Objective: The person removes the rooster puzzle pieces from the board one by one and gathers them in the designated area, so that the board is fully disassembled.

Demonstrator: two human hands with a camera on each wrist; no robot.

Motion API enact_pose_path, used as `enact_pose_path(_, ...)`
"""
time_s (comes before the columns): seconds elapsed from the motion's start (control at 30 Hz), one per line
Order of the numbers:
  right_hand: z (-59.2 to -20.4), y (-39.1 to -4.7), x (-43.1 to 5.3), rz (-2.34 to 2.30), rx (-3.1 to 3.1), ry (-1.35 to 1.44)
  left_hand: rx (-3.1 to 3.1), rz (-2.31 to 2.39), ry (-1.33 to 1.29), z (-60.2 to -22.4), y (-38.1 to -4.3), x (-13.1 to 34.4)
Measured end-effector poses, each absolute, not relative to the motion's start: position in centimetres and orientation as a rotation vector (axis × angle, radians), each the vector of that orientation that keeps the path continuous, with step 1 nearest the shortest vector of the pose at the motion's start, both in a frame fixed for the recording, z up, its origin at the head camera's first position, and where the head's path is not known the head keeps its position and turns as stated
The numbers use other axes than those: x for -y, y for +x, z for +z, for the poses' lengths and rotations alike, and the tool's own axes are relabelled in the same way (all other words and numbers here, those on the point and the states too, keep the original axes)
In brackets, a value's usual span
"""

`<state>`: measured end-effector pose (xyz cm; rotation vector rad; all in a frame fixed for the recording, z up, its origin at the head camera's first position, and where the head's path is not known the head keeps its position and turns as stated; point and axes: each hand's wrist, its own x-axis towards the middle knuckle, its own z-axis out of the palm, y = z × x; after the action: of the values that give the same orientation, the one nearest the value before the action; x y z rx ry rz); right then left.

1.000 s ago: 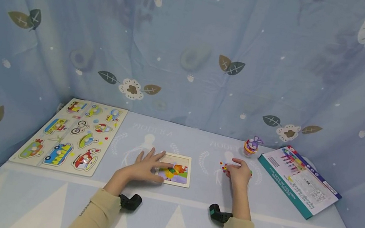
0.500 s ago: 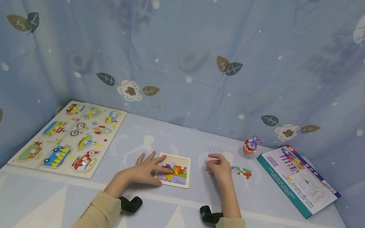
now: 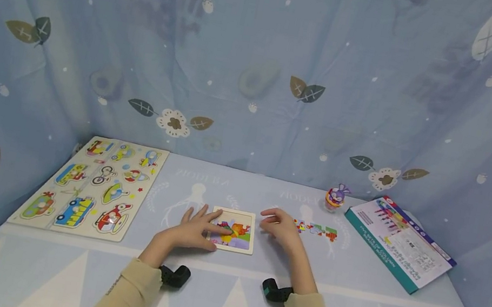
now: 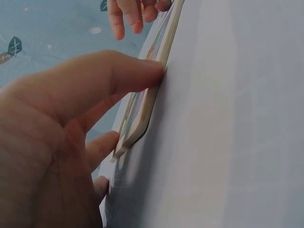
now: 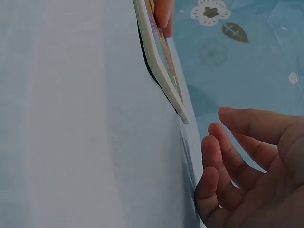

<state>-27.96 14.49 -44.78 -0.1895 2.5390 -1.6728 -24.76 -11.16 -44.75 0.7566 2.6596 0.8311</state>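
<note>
A small wooden jigsaw tray (image 3: 253, 234) with a colourful picture lies on the table in the middle of the head view. My left hand (image 3: 194, 231) rests over its left side, fingers spread and one finger lying across the picture. In the left wrist view the thumb (image 4: 128, 73) presses the tray's near edge. Just right of the tray hovers my right hand (image 3: 281, 228). Its fingers are loosely bent in the right wrist view, thumb apart from them, with nothing visible between. Several loose jigsaw pieces (image 3: 317, 230) lie in a row behind the right hand.
A large wooden vehicle puzzle board (image 3: 94, 184) lies at the left. At the back right stands a small purple rabbit toy (image 3: 337, 197), next to a flat teal and white box (image 3: 400, 241). A patterned blue curtain (image 3: 263, 58) closes off the back.
My right hand has moved left from the loose pieces to beside the tray, uncovering the row. My left hand has stayed on the tray.
</note>
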Motion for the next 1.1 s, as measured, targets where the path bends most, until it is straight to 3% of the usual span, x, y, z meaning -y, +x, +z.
enact_pose_path(0.5, -44.6, -27.3, -12.6, -1.148, -2.724, -0.304, -2.654, 0.826, 0.738, -45.0, -24.8, 11.4)
enact_pose_path(1.1, -44.3, -27.1, -12.6, -1.325, -2.643, -0.348, -2.641, 0.834, 0.705, -44.8, -24.8, 11.0)
